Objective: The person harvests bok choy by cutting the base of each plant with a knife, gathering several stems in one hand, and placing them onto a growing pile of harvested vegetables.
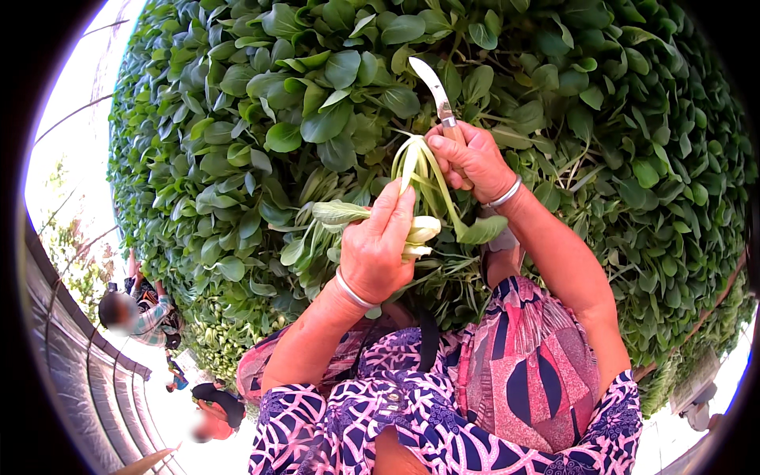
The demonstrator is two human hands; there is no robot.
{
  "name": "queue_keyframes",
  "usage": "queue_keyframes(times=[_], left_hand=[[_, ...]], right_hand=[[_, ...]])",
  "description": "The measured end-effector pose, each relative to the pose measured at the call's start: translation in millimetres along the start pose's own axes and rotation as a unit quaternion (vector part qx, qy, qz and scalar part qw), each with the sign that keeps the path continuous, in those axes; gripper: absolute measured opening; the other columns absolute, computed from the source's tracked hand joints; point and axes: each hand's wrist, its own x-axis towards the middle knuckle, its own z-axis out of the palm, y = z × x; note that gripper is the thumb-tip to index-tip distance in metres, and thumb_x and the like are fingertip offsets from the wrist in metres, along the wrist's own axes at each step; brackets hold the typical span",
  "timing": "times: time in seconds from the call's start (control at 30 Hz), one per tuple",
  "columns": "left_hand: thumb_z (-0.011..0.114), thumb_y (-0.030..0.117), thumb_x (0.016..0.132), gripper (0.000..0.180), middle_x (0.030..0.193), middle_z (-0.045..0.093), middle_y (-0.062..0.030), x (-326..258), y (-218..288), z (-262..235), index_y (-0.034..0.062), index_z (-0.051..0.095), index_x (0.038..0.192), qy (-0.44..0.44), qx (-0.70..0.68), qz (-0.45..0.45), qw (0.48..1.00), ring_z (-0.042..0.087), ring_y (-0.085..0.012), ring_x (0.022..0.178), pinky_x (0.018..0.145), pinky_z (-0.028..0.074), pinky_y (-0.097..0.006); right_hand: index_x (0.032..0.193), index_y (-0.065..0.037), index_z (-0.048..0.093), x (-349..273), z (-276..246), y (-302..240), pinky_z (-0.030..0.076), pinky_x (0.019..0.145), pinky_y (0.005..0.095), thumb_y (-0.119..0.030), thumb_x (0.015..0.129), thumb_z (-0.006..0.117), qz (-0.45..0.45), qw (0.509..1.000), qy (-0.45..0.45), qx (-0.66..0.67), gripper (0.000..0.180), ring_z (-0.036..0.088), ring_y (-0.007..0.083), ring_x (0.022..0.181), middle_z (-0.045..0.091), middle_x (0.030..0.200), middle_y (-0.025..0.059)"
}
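Observation:
My left hand (pixel 374 252) is closed round a few leafy greens, with pale cut stem ends (pixel 423 230) showing at its right side and a leaf (pixel 339 212) at its left. Its fingertips also pinch a plant with long pale stalks (pixel 411 162), whose base points away from me while its leaves droop. My right hand (pixel 475 165) grips a small curved knife (pixel 430 81) by its wooden handle, the blade pointing away and slightly left. The right thumb is close beside the plant's base; whether it touches is hard to tell.
Dense leafy greens (pixel 324 119) fill the bed ahead and to both sides. Loose pulled leaves (pixel 566 170) lie right of my right hand. Several people are off to the left, one (pixel 146 313) beside the bed and another (pixel 220 408) nearer. Curved greenhouse framing (pixel 87 356) stands at far left.

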Motion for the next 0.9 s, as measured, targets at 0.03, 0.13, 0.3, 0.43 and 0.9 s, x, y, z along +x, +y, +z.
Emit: queue_keyframes(times=[0.03,0.13,0.3,0.43,0.9], left_hand=[[0.067,0.002,0.066,0.06,0.125,0.057,-0.0269,-0.5,1.1,-0.3,-0.0099,0.056,0.124,-0.003,0.002,0.01,1.0,0.069,-0.0338,0.087,0.069,0.057,-0.035],[0.071,0.002,0.062,0.065,0.127,0.056,-0.0293,-5.7,6.3,-1.6,-0.0099,0.056,0.124,-0.043,-0.018,0.004,0.999,0.067,-0.0371,0.097,0.077,0.056,-0.037],[0.069,0.004,0.065,0.06,0.132,0.052,-0.0303,-6.2,5.5,1.5,-0.007,0.058,0.123,-0.094,-0.049,-0.003,0.994,0.068,-0.0368,0.097,0.075,0.056,-0.037],[0.074,-0.002,0.069,0.058,0.143,0.045,-0.0257,7.0,7.2,-18.0,-0.0026,0.058,0.124,-0.009,-0.278,-0.137,0.951,0.061,-0.0338,0.114,0.091,0.05,-0.038],[0.08,0.001,0.069,0.062,0.104,0.064,-0.0026,75.5,-19.3,57.4,-0.0005,0.054,0.125,-0.069,-0.499,-0.24,0.83,0.058,-0.0097,0.092,0.084,0.049,-0.026]], right_hand=[[0.114,0.0,0.06,-0.6,-2.6,-1.1,0.026,0.037,0.0174,-0.033,0.094,0.065,0.019,1.0,0.02,0.008,0.039,0.042,0.0023,0.043,0.053,0.064,-0.0037],[0.095,-0.005,0.062,-6.4,1.2,-9.7,0.031,0.038,0.0185,-0.036,0.087,0.073,0.031,0.999,-0.017,-0.03,0.034,0.042,0.0029,0.043,0.053,0.062,-0.0034],[0.093,-0.003,0.063,-14.4,4.8,-16.2,0.029,0.038,0.0195,-0.023,0.083,0.073,0.018,0.993,0.051,-0.101,0.025,0.041,0.0034,0.04,0.053,0.06,-0.0028],[0.087,-0.003,0.062,-25.2,-10.8,-32.2,0.037,0.04,0.0202,-0.018,0.08,0.075,-0.018,0.989,0.106,-0.097,0.022,0.046,0.004,0.045,0.055,0.063,-0.0022],[0.087,-0.005,0.059,-23.2,-37.3,-37.3,0.035,0.04,0.0213,-0.03,0.089,0.069,0.0,0.99,0.051,-0.133,0.028,0.045,0.0044,0.045,0.052,0.062,-0.003]])
